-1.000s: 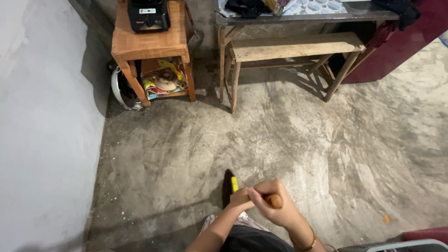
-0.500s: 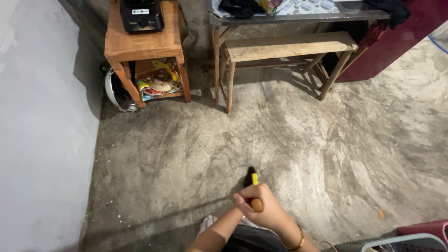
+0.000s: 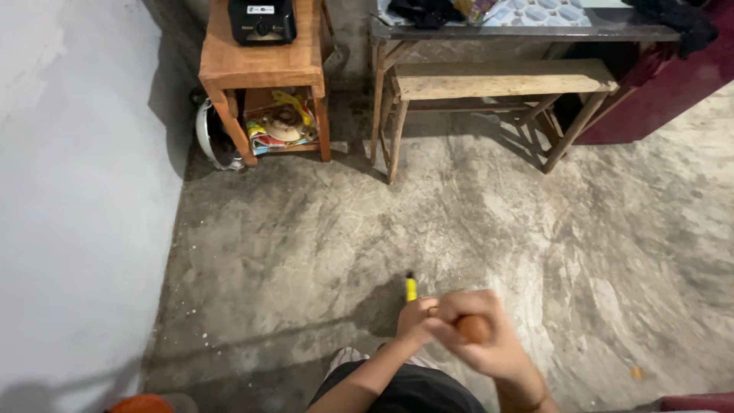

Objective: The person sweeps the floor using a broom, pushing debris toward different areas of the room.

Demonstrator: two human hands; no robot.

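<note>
Hands (image 3: 459, 329) blur together, fingers closed round a mostly hidden stick (image 3: 411, 289).

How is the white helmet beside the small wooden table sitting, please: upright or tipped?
Tipped. The white helmet lies on its side on the concrete floor, leaning against the wooden table's leg, its dark opening turned sideways toward the table.

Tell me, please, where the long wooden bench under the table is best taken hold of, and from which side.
Grip the bench by the front long edge of its seat plank, near each end, coming from the open floor side. The plank is flat and overhangs the splayed legs, so fingers can curl under; the table blocks the back.
</note>
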